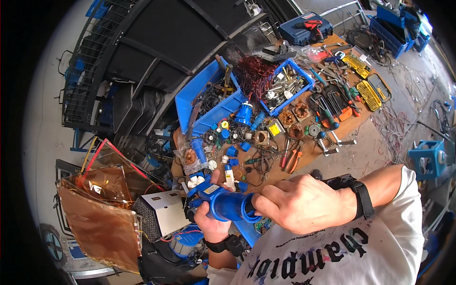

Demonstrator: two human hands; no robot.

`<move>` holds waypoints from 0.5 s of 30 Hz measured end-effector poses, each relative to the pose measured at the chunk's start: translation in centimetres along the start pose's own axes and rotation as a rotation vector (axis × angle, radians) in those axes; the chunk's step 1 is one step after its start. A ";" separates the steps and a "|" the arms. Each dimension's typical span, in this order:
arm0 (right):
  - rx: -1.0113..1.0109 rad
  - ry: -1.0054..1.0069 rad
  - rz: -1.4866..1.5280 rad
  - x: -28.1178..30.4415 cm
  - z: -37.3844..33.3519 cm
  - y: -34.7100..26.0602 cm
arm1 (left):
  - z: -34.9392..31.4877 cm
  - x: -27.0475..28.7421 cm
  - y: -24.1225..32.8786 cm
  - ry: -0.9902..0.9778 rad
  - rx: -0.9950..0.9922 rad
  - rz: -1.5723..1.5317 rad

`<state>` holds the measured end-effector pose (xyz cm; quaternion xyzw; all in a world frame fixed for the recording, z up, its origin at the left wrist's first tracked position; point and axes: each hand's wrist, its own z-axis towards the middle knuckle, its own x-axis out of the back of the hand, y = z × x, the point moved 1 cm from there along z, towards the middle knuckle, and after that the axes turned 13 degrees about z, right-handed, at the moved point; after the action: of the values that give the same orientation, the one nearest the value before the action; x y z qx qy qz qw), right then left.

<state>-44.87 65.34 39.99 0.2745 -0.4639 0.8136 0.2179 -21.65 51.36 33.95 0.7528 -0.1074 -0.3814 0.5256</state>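
Near the lower middle, my left hand [211, 228] wraps around a blue plastic cylindrical housing [227, 205], which looks like an industrial plug or socket body. It lies tilted sideways, its round open end facing right. At that opening, my right hand [301, 202] is closed with its fingers curled against the rim. Whatever those fingers pinch is hidden from view. Beyond the housing, a white and blue connector [230, 175] lies on the wooden table [275, 176], near orange-handled pliers [293, 159].
Toward the back stand a large blue bin [213, 118] and a smaller blue crate [311, 84] of metal parts. Hex keys [338, 100], yellow bit cases [368, 95] and a red drill [311, 28] sit farther right. Brown film-covered panels [102, 213] lean at left. A blue stool [427, 159] stands right.
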 end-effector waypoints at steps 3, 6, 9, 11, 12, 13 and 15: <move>-0.010 0.016 0.062 -0.9 -0.3 0.2 | -0.3 -0.6 0.2 0.051 -0.027 0.060; -0.051 0.038 0.138 -1.0 -0.3 0.2 | -0.3 -0.5 -0.1 0.077 -0.025 0.023; -0.047 0.100 0.195 -1.0 -0.3 -0.1 | -0.5 -0.6 0.1 0.063 -0.045 0.032; -0.075 0.089 0.190 -1.4 0.0 1.4 | -0.2 -0.8 1.0 0.164 -0.047 0.144; -0.078 0.095 0.142 -1.5 0.1 1.5 | -0.4 -1.1 1.4 0.246 -0.033 0.195; -0.071 0.111 0.146 -1.5 0.1 1.6 | -0.6 -0.8 1.3 0.230 -0.015 0.171; -0.053 0.142 0.153 -1.7 -0.3 1.5 | -1.1 0.0 0.9 0.197 0.017 0.125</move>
<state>-44.62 64.73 37.83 0.1741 -0.4884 0.8326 0.1948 -20.68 51.77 34.97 0.7829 -0.1050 -0.2711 0.5500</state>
